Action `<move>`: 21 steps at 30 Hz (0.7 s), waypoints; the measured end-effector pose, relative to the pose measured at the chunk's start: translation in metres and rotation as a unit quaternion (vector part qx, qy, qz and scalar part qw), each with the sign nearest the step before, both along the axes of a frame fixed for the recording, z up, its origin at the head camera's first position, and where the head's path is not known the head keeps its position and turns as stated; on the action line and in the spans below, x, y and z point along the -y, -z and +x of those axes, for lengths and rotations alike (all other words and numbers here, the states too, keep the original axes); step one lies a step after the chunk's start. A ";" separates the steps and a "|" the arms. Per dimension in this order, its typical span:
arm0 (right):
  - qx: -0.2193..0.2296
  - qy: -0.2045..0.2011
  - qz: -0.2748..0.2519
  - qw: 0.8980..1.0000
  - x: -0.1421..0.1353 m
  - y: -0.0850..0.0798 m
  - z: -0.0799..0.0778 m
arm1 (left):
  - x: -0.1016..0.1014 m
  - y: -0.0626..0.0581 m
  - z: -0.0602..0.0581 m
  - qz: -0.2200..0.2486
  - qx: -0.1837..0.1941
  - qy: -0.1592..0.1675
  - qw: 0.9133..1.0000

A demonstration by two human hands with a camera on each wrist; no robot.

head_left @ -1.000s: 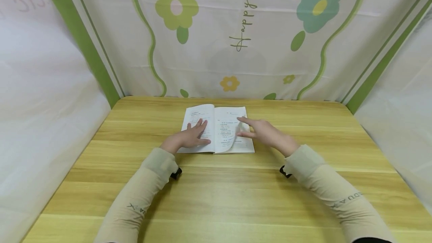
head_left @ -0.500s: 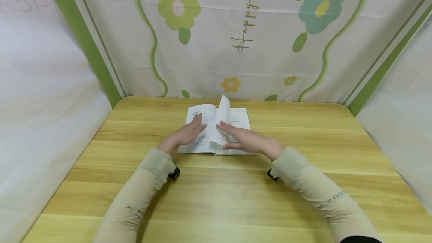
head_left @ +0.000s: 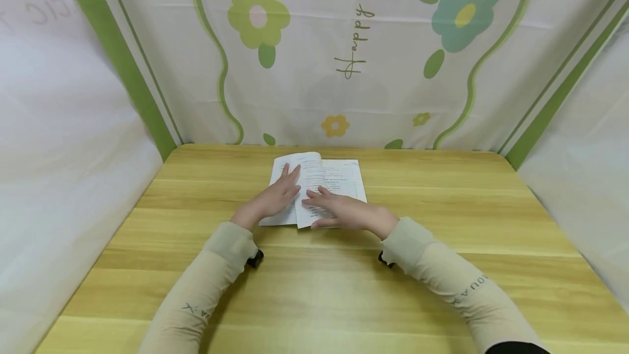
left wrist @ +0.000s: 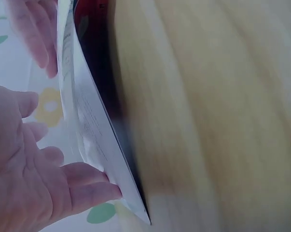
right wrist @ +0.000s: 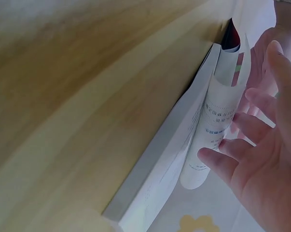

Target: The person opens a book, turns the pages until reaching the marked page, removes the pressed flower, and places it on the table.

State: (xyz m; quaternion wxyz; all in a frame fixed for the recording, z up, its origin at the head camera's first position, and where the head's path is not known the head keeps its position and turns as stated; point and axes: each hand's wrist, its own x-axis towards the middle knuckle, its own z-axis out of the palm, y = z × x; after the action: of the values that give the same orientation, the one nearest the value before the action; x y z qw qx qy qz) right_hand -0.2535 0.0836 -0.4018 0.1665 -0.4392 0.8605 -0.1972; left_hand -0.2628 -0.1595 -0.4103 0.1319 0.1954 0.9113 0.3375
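An open book [head_left: 344,176] with printed pages lies near the far side of the table. My left hand [head_left: 275,198] rests on its left page [head_left: 280,163], fingers spread; in the left wrist view two fingertips [left wrist: 114,191] touch the paper near a corner. My right hand [head_left: 346,212] is over the middle of the book with relaxed, extended fingers against a page [head_left: 309,171] that curves over the spine to the left. Seen from the right wrist, that page [right wrist: 217,104] bulges up beside the fingertips, and the thick stack of right-hand pages [right wrist: 167,140] lies below.
The wooden table [head_left: 314,288] carries the book. Behind it hangs a white cloth [head_left: 304,70] printed with flowers and lettering, and white cloth sides [head_left: 73,152] stand at left and right. Dark wrist-worn items [head_left: 255,258] show under both cuffs.
My right hand has moved left from the right page's outer edge, bringing a page up and over the spine toward the left. My left hand has stayed on the left page.
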 end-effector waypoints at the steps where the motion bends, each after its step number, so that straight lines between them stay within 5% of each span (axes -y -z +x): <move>1: -0.002 -0.003 0.002 1.000 0.001 0.000 0.000 | -0.001 0.000 0.000 -0.007 -0.003 0.003 1.000; 11: -0.008 -0.023 0.008 1.000 0.011 -0.002 0.002 | -0.010 -0.003 0.001 -0.078 -0.015 0.046 0.996; 21: -0.013 -0.025 0.013 1.000 0.006 -0.001 0.001 | -0.014 -0.002 -0.003 -0.104 0.013 0.008 0.994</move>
State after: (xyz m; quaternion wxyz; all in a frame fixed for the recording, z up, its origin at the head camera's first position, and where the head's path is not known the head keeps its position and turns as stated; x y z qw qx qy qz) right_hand -0.2524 0.0776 -0.4007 0.1662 -0.4608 0.8539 -0.1758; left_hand -0.2655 -0.1460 -0.4085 0.1656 0.1837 0.9382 0.2423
